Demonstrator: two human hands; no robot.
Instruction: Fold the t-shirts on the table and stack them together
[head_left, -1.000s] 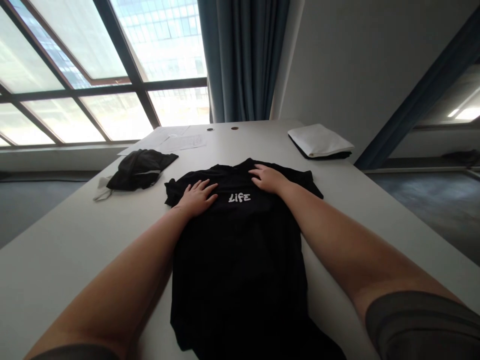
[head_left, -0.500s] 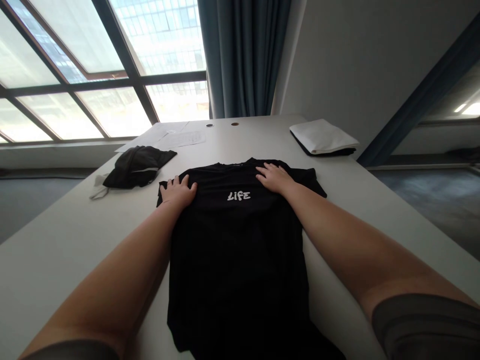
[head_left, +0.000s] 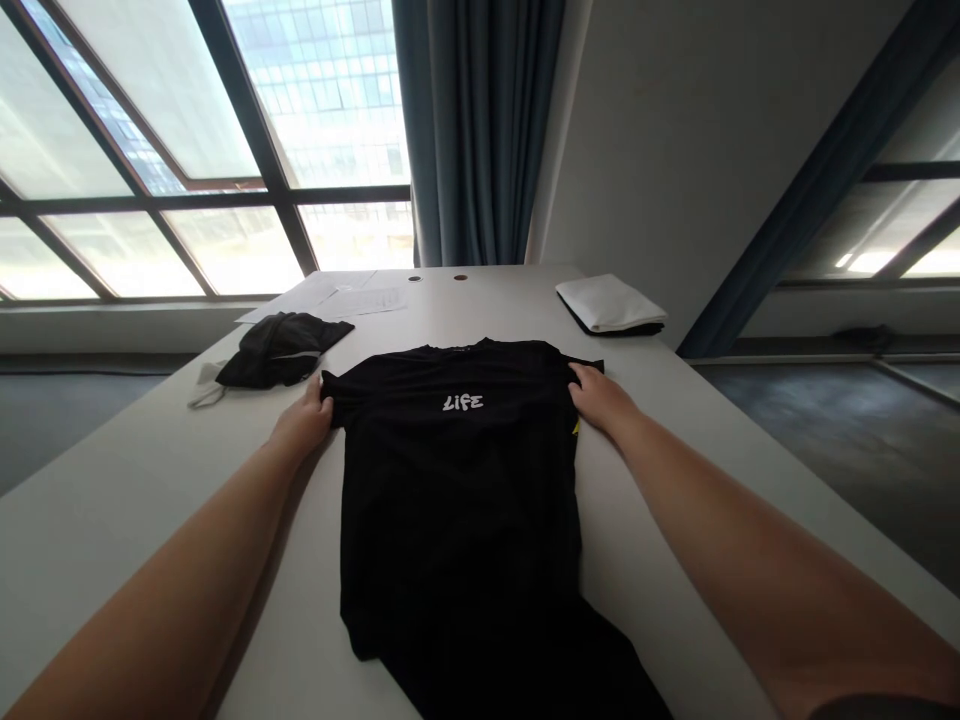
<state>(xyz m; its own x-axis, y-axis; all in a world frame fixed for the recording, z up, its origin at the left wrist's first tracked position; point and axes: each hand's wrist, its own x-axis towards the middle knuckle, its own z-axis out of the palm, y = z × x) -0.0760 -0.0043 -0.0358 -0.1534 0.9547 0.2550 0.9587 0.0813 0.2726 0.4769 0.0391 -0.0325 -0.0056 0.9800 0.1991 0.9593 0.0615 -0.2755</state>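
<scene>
A black T-shirt (head_left: 461,490) with white lettering across its upper part lies spread on the white table, its collar toward the far end and its lower part running off toward me. My left hand (head_left: 306,415) is closed on the edge of the left sleeve. On the other side, my right hand (head_left: 600,396) grips the right sleeve near where it meets the body, fingertips partly hidden by cloth. A small yellow patch shows at the shirt's right side, just below that hand.
Left of the shirt sits a crumpled dark grey cloth (head_left: 277,350) with pale straps. A folded white cloth (head_left: 611,302) rests on a black one at the far right. Papers (head_left: 367,302) lie near the far edge of the table (head_left: 135,520), by two round holes.
Both hands have slid from lying flat on the shirt's shoulders out to its sleeves and closed there. The left sleeve is drawn outward. The view has tilted up slightly.
</scene>
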